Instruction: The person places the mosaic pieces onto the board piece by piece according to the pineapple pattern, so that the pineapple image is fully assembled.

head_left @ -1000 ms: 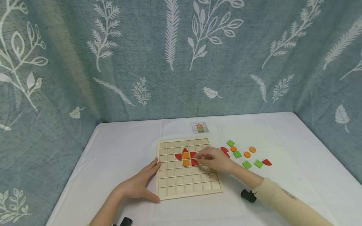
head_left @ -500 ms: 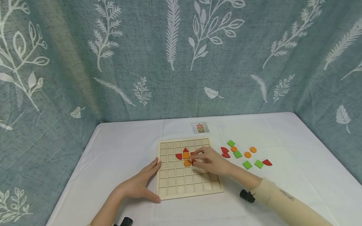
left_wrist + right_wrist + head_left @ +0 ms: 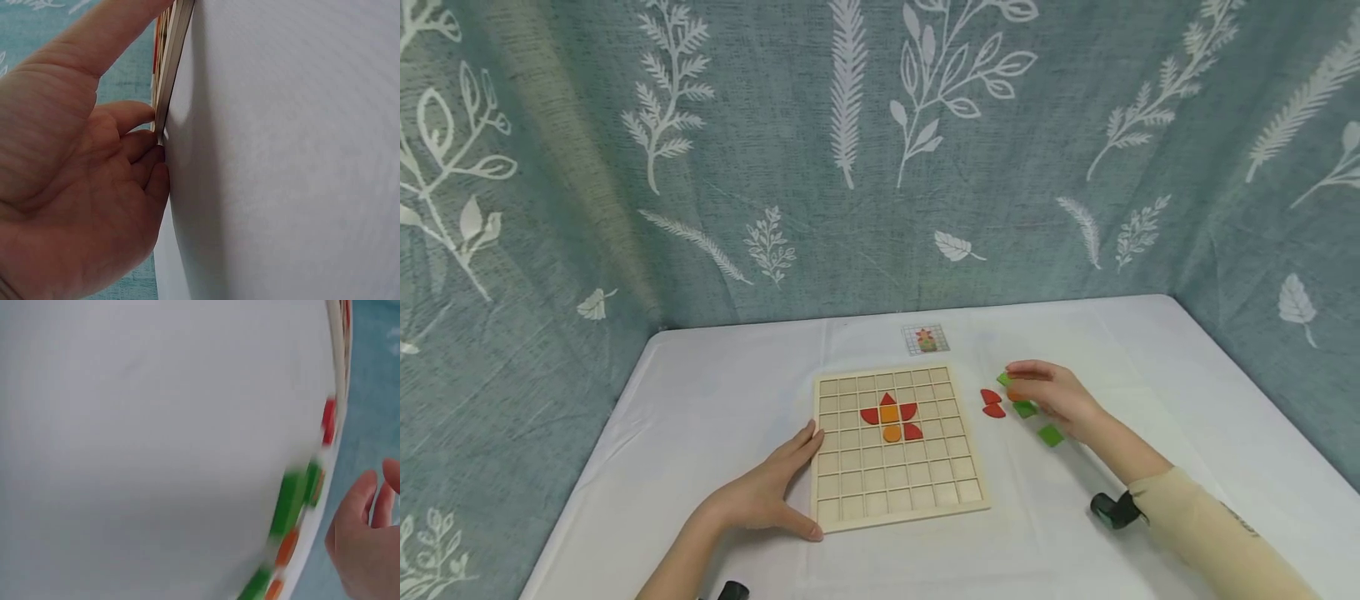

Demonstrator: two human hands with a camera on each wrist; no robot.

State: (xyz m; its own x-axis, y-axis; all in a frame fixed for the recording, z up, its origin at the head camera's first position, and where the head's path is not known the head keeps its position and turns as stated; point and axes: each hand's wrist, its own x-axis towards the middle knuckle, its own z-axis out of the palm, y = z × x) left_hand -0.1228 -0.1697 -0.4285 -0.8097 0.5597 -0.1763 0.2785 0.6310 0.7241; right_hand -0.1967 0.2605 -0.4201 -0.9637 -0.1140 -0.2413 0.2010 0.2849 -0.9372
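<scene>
A square wooden grid board [image 3: 925, 475] lies flat on the table. Set in its cells are a red triangle [image 3: 887, 400], an orange square [image 3: 889, 414], an orange circle [image 3: 891, 433] and several red quarter circles [image 3: 913, 432]. My left hand [image 3: 767, 492] rests along the board's left edge, its thumb by the near corner and its fingertips touching the side in the left wrist view. Over the loose pieces on the right is my right hand [image 3: 1058, 400], fingers loosely bent and holding nothing visible. It partly covers an orange disc [image 3: 1015, 396] and hides other pieces.
Green squares [image 3: 1050, 435] and two red quarter circles [image 3: 993, 412] lie loose to the right of the board. A small gridded picture card [image 3: 927, 340] lies behind it. A patterned curtain [image 3: 865, 250] hangs beyond the white table [image 3: 722, 375].
My right hand has left the board, where a red quarter circle now sits beside the orange circle, and moved right over the loose pieces. My left hand stays at the board's edge.
</scene>
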